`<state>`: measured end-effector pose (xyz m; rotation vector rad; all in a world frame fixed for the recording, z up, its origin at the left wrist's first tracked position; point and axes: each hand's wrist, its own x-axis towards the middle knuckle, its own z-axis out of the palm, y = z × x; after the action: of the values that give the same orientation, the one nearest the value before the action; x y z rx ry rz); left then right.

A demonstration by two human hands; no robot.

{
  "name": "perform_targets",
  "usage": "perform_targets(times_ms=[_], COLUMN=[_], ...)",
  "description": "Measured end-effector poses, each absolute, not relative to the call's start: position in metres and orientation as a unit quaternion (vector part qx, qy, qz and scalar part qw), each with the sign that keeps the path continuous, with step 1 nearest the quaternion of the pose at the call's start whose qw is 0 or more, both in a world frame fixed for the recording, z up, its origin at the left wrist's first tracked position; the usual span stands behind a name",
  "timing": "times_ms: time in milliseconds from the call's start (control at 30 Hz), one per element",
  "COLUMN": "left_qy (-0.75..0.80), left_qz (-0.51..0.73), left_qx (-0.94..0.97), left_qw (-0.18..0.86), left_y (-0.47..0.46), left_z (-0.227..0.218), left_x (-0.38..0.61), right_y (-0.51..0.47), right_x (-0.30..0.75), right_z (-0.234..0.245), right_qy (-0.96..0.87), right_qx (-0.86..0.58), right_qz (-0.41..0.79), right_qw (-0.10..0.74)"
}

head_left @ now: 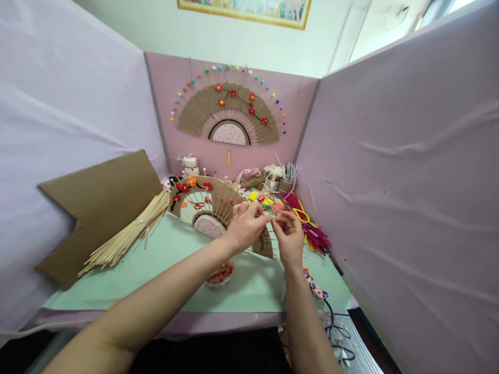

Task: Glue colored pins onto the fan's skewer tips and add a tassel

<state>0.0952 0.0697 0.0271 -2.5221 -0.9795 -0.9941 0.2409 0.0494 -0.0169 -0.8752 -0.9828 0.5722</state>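
My left hand and my right hand meet over the table, fingertips pinched close together. What they pinch is too small to make out; thin pale strands show around the fingertips. Under and behind them lies a brown woven fan with red and orange flowers, thin sticks and a pink-dotted half-circle base. My left hand and forearm hide part of its right half. A round clear tub of small red pieces stands below my left wrist.
Left on the green tabletop are a bundle of thin sticks and folded cardboard. Bright pipe cleaners lie at the right, above a patterned corded tool. A finished-looking fan hangs on the back panel.
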Motion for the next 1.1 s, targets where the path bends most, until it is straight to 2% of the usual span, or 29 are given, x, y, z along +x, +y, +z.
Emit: perform_targets(times_ms=[733, 1100], left_qy=[-0.314, -0.315], left_qz=[-0.299, -0.295], left_qx=[-0.887, -0.886], left_qw=[0.161, 0.170], left_y=[0.071, 0.069], left_z=[0.037, 0.038], left_x=[0.099, 0.098], right_y=[0.048, 0.051], right_x=[0.240, 0.246], right_z=[-0.008, -0.015], right_qy=[-0.462, -0.459], right_qx=[-0.411, -0.385], right_qz=[0.232, 0.258], right_qw=[0.750, 0.758])
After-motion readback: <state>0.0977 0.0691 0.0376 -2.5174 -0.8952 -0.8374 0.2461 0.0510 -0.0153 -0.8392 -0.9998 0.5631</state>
